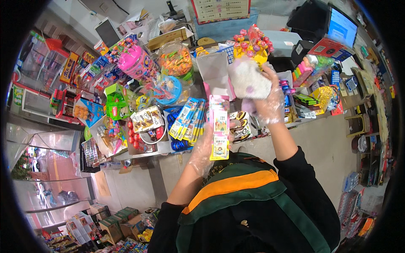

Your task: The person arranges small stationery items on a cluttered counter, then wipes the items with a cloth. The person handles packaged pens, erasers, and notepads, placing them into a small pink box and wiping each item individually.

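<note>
My left hand (204, 147), in a clear plastic glove, grips a pink and yellow blister card pack (220, 128) upright in front of my apron. In my gloved right hand (271, 99) is a white fluffy cloth (248, 79) with pale purple spots. The cloth hangs over the counter and hides part of an open white and pink box (216, 71) behind it. Similar blue and yellow packs (187, 120) lie fanned out left of my left hand. A Dove chocolate package (242, 126) sits between my hands, partly covered by the card pack.
Candy jars (175, 60), a pink lidded tub (136, 61) and a yellow lollipop stand (251, 50) crowd the counter. A lit monitor (341, 28) stands at the back right. Boxed sweets (117, 102) line the left. Cartons (118, 219) sit on the lower left.
</note>
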Tool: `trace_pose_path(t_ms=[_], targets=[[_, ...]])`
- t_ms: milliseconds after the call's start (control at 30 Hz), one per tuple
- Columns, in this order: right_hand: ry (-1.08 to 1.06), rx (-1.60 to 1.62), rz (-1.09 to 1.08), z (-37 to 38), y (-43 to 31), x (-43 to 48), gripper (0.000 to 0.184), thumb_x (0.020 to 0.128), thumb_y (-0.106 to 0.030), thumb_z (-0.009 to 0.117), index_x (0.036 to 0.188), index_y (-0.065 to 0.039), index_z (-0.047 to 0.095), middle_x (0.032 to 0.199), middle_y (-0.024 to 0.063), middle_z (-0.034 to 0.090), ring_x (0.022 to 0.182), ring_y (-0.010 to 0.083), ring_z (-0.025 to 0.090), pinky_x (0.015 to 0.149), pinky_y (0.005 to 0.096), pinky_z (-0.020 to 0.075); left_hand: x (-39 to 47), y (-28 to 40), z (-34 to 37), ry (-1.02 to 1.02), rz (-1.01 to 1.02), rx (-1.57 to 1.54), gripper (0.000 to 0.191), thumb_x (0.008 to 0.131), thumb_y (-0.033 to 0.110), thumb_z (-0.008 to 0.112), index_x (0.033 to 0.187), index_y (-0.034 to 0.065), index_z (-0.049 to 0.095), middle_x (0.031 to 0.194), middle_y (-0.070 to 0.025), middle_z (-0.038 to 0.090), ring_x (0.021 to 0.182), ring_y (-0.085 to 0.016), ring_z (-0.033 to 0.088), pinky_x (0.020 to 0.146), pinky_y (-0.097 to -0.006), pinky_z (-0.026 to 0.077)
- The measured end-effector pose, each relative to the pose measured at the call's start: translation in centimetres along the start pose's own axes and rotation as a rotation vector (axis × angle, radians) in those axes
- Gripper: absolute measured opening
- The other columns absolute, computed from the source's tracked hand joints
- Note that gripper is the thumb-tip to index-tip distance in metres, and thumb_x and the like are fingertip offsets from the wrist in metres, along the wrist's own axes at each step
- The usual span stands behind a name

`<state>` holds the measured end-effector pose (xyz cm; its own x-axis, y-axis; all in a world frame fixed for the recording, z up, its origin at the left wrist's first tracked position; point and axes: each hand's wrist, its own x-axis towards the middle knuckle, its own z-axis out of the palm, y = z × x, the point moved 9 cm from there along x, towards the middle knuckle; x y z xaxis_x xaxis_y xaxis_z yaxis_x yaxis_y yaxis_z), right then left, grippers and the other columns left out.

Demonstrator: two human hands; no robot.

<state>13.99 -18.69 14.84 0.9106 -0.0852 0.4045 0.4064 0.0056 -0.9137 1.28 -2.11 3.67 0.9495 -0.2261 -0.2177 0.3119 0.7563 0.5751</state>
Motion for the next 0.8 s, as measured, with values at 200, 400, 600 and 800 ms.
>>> trace_pose_path(t_ms=[200,400,600,800], targets=[[-0.745,-0.642,-0.291,9.3,-2.2,-9.7,0.067,0.064,-0.018,0.083,0.129,-0.026,0.069,0.113,0.0094,0.061,0.108,0.0351,0.058,0.095,0.0451,0.0502,2.7,0.4,-3.9,0.142,0.072,-0.451,0.047,0.102,0.041,0.055,0.138,0.0113,0.054,0.128,-0.0119,0.066,0.112,-0.030,0.068,0.087,-0.0452,0.062],[-1.100,-0.383,-0.188,8.5,0.8,-16.8,0.055,0.072,-0.022,0.080,0.125,-0.023,0.068,0.109,0.0078,0.061,0.103,0.0307,0.061,0.088,0.0439,0.0531,1.3,6.2,-3.8,0.140,0.290,-0.213,0.067,0.101,0.060,0.049,0.138,0.0039,0.050,0.121,-0.0104,0.062,0.104,-0.024,0.063,0.095,-0.0392,0.055],[-0.687,-0.481,0.230,2.5,2.1,-8.8,0.033,0.084,-0.025,0.076,0.114,-0.011,0.069,0.112,0.0099,0.073,0.100,0.0241,0.071,0.091,0.0356,0.0559,1.7,8.7,-1.2,-0.050,0.336,-0.180,0.060,0.106,0.050,0.045,0.145,0.0050,0.045,0.124,-0.0154,0.060,0.107,-0.028,0.062,0.089,-0.0429,0.057],[-0.450,-0.158,-0.008,4.5,-2.7,-5.2,0.050,0.078,-0.010,0.076,0.128,-0.010,0.067,0.112,0.0116,0.069,0.099,0.0251,0.069,0.094,0.0353,0.0536,2.2,4.0,-1.8,0.084,0.212,-0.036,0.058,0.104,0.044,0.054,0.148,0.0071,0.044,0.138,-0.0124,0.059,0.125,-0.029,0.060,0.104,-0.0471,0.052]])
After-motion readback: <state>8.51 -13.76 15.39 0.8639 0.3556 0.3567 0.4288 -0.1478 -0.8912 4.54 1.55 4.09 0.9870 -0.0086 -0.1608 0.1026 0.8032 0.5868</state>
